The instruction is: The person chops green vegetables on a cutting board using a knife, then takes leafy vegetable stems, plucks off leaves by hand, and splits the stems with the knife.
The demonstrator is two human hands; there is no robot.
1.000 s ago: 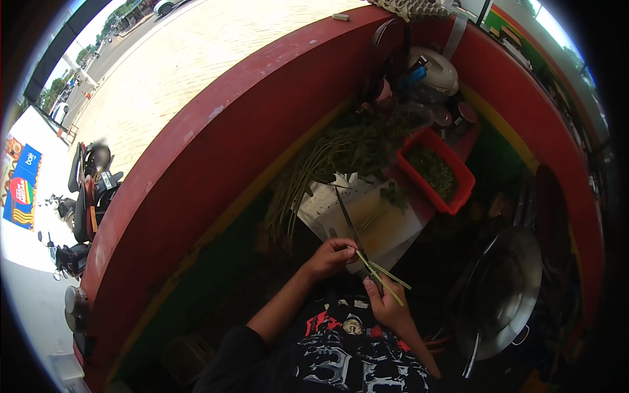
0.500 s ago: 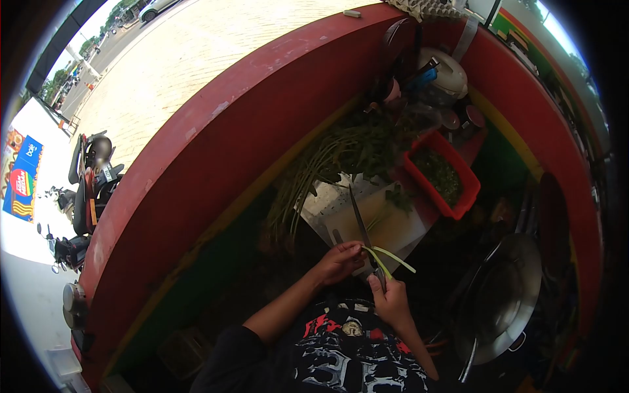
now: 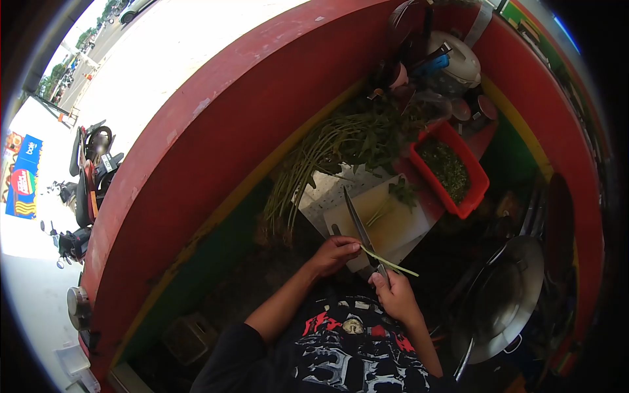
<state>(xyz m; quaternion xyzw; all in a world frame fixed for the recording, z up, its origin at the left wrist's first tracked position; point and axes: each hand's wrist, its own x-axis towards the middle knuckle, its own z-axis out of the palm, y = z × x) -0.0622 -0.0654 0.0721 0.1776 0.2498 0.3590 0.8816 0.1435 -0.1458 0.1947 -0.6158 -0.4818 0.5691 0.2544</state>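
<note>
A thin green stalk (image 3: 397, 267) is pinched at its upper end by my left hand (image 3: 337, 255), just left of the knife. My right hand (image 3: 395, 295) is wrapped round the handle of a long knife (image 3: 355, 213), whose blade points up and away over the board. The stalk crosses the blade near the handle. Beyond my hands lies a pale cutting board (image 3: 400, 229) with a leafy green sprig (image 3: 402, 191) on it. A large bunch of long-stemmed greens (image 3: 321, 147) spreads behind and left of the board.
A red basin (image 3: 477, 194) of chopped greens stands right of the board, with a rice cooker (image 3: 457, 60) behind it. A big metal wok (image 3: 512, 295) sits at the right. The curved red wall (image 3: 216, 131) runs along the left and far side.
The stalks at my hands have gone from several to one visible. The knife stays in my right hand and my left hand keeps its pinch. The camera view has shifted slightly.
</note>
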